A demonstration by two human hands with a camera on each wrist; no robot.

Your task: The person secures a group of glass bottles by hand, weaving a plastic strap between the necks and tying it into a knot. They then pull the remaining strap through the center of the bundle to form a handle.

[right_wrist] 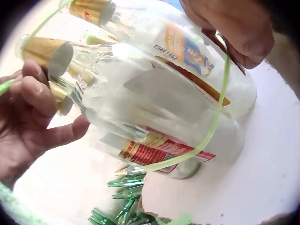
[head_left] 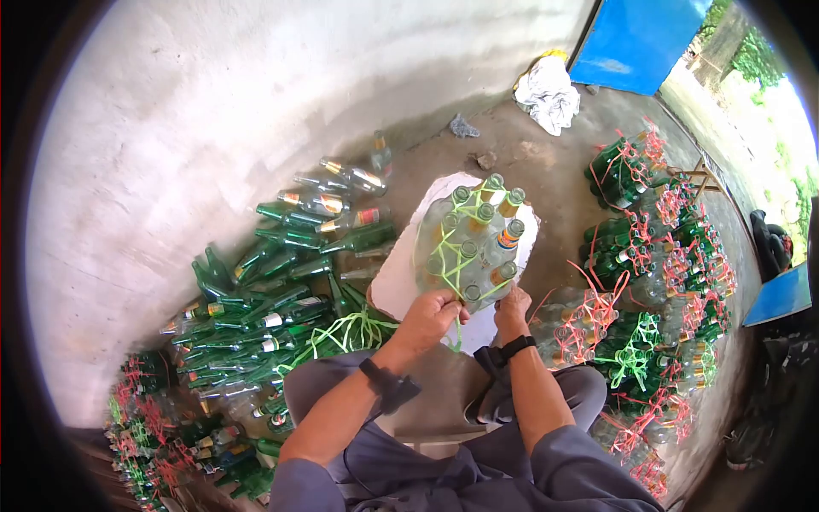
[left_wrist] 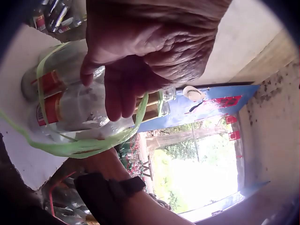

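Observation:
A cluster of clear glass bottles (head_left: 499, 247) stands upright on a white slab (head_left: 397, 269), with light-green plastic strap (head_left: 445, 247) laced round the necks. My left hand (head_left: 431, 322) pinches the strap at the near edge of the cluster, and a loose end hangs below it. In the left wrist view that hand (left_wrist: 140, 61) hangs beside the bottle necks. My right hand (head_left: 513, 312) is at the cluster's near right side. In the right wrist view its curled fingers (right_wrist: 234, 33) grip the strap where it loops low round the labelled bottles (right_wrist: 154, 93).
Loose green bottles (head_left: 281, 256) lie heaped against the wall on the left, with a tangle of green strap (head_left: 350, 333) nearby. Bundles tied with red strap (head_left: 665, 247) stand along the right. A white sack (head_left: 548, 94) lies by the blue door (head_left: 636, 43).

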